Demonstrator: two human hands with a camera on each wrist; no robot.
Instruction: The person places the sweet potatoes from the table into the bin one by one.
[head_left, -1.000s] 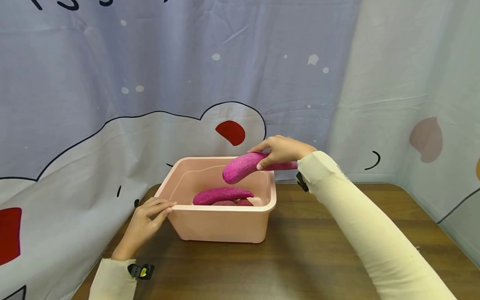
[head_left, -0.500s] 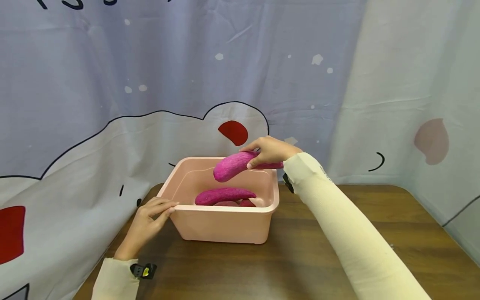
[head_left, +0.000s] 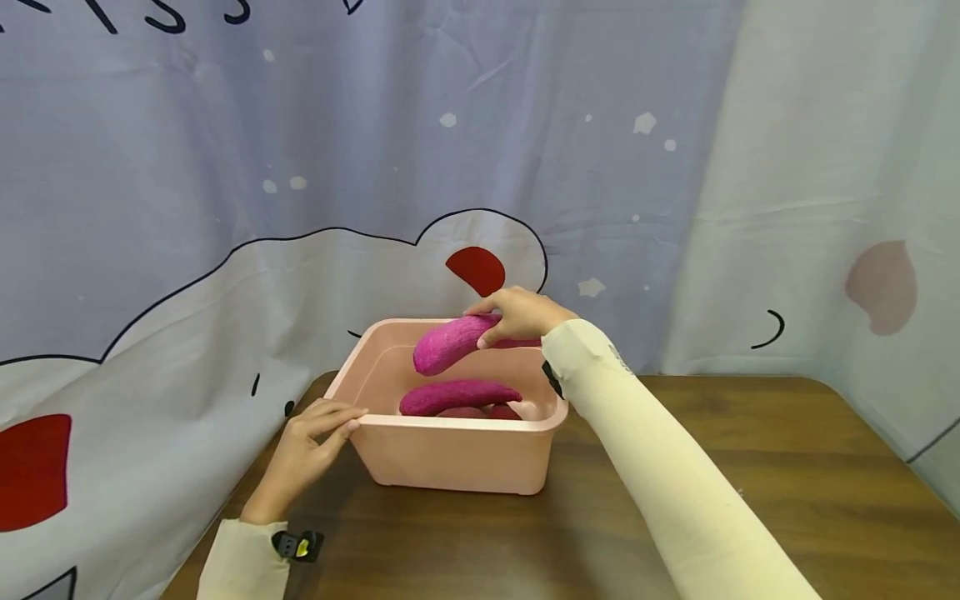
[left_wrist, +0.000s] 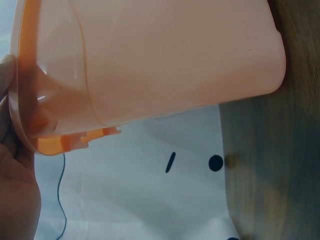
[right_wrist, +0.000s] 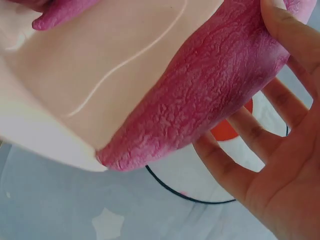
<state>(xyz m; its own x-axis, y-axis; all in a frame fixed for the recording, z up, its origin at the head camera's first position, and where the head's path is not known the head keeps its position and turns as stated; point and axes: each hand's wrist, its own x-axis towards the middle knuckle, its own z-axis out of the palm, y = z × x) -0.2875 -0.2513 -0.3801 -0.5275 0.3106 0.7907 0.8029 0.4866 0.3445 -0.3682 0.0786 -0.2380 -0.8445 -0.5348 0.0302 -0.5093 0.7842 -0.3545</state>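
Observation:
Over the pink plastic tub [head_left: 450, 454], my right hand [head_left: 517, 315] holds a long magenta sweet potato [head_left: 447, 343] between thumb and fingers. Its thick end points left. In the right wrist view, its tapered end [right_wrist: 150, 135] lies close to the tub's rim; I cannot tell whether they touch. My left hand [head_left: 306, 450] grips the tub's near left corner, with the thumb [left_wrist: 6, 72] on the rim. Inside the tub lies another long magenta sweet potato [head_left: 459, 397], on top of darker red ones [head_left: 501, 412] that the front wall partly hides.
The tub stands on a brown wooden table [head_left: 720, 467], towards its back edge. Behind hangs a printed cloth [head_left: 337, 150], which also covers the left side and continues on the right. A black band [head_left: 297, 546] is on the left wrist.
My right hand has moved left with the sweet potato, further over the tub. My left hand stays on the rim. The whole head view has shifted slightly.

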